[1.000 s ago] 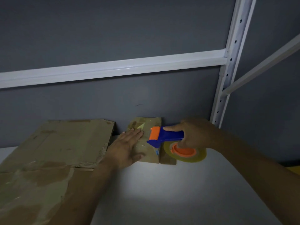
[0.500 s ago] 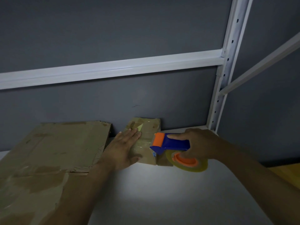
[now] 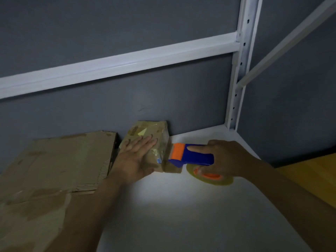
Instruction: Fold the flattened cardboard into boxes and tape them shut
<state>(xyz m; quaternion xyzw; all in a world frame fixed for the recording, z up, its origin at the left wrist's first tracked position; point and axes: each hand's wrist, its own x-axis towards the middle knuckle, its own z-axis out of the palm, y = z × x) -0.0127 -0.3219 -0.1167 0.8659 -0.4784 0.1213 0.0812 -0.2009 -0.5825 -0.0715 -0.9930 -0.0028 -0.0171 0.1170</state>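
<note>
Cardboard box (image 3: 147,129) on the white table (image 3: 181,206) against the wall (image 3: 163,97): we are pressing our left hand (image 3: 136,157) flat on top, fingers (image 3: 146,142) together, to steady it, while our right hand (image 3: 227,159), curling round the tape dispenser (image 3: 196,157), is holding its roller (image 3: 177,151) at the box's side.

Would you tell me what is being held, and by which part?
Right hand grips the tape dispenser by its blue handle; left hand only presses the box.
</note>
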